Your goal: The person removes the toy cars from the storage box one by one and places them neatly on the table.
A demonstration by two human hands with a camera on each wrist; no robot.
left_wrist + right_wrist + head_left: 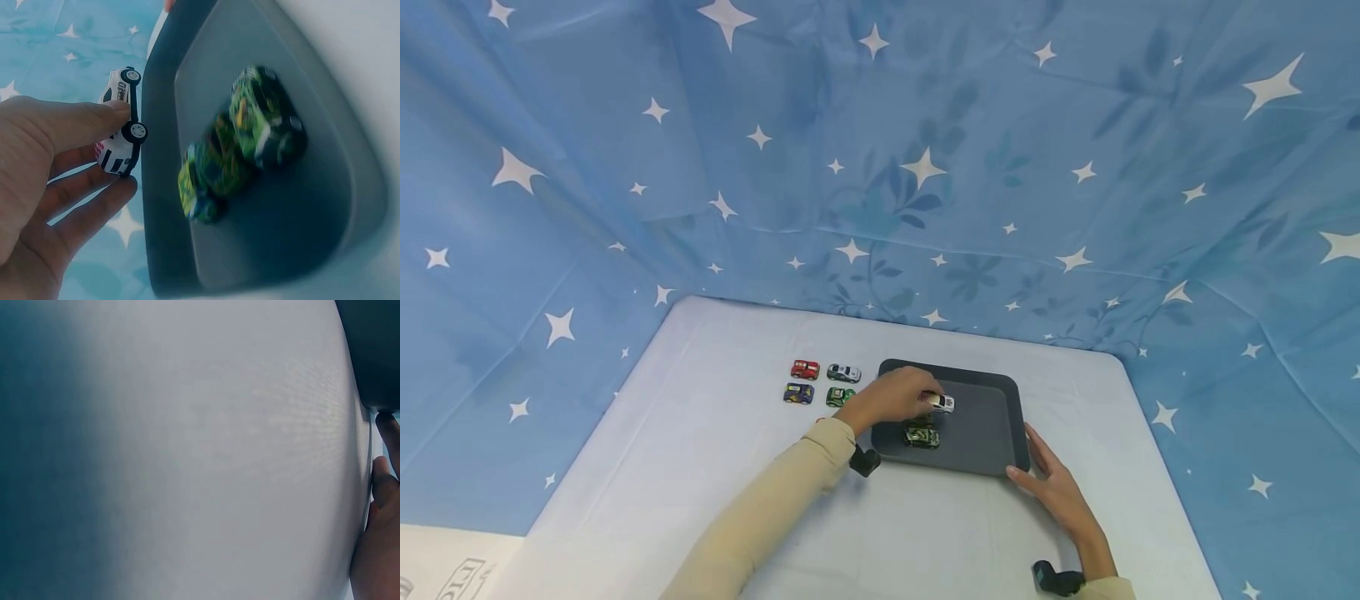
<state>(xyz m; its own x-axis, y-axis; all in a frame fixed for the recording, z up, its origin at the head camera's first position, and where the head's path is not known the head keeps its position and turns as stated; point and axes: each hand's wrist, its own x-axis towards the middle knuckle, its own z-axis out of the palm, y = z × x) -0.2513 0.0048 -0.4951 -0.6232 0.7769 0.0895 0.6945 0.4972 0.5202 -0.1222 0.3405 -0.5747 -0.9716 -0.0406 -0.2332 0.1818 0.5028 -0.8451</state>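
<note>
Between thumb and fingers, my left hand (891, 396) (56, 162) pinches a white toy car (943, 403) (115, 160) above the left part of a dark grey tray (981, 425) (300, 231). Inside the tray are a green camouflage car (922, 437) (259, 115) and two more green patterned cars (220, 164) (193, 187), close together in the left wrist view; my left hand partly hides them in the head view. With fairly straight fingers, my right hand (1060, 492) (380, 544) touches the tray's near right corner.
Left of the tray on the white table (700, 400) stand a red car (805, 369), a white-and-green car (844, 372), a dark blue car (798, 393) and a green car (838, 396). Something red shows beside my left wrist. A blue starry curtain (880, 208) hangs behind.
</note>
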